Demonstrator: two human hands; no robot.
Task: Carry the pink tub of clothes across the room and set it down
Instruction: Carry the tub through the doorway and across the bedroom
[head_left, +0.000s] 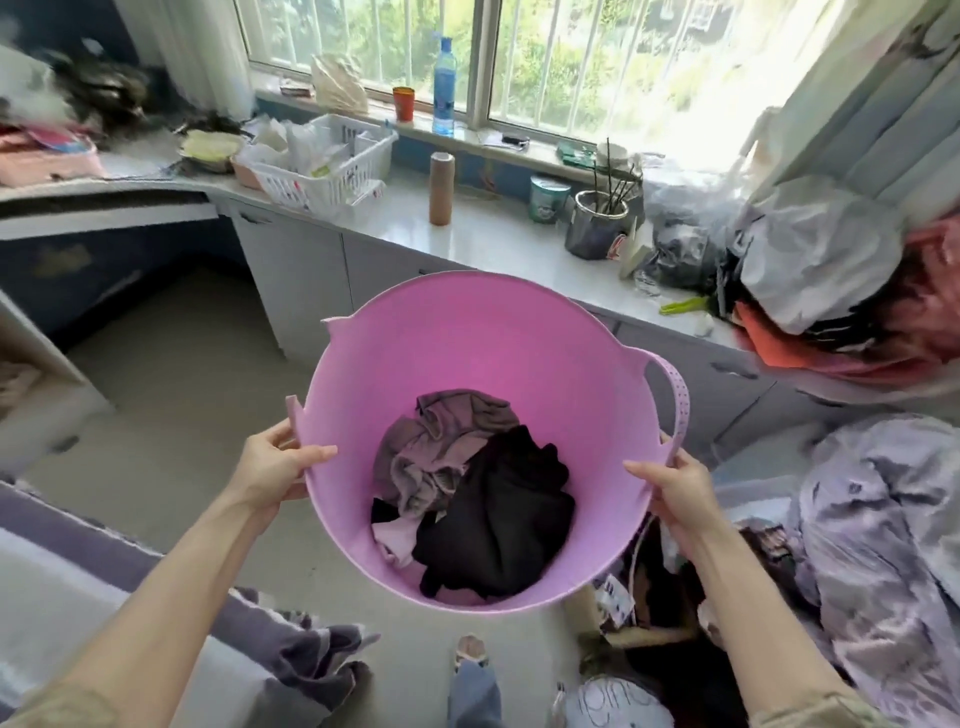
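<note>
Cluttered white countertop (467, 228) under a barred window fills upper frame. Round pink plastic tub (483, 353) sits mid-frame, held off the floor, mouth tipped up toward camera, so no clear long axis. Left hand (275, 467) and right hand (675, 483) clamp opposite rim edges, likely for balance; dark and mauve clothes (467, 493) lie at bottom.

A long white countertop (483, 236) runs under the window along the far side. On it, far left, sits a white slotted plastic basket (324, 163); right of that a tall tan cylindrical bottle (441, 188) stands upright, then a green-and-white round tub (548, 198) just beside a shiny metal cup of dark sticks (597, 223). Crumpled plastic bags (691, 239) crowd the right end, with a lime-green clip (684, 305) near the front edge.
</note>
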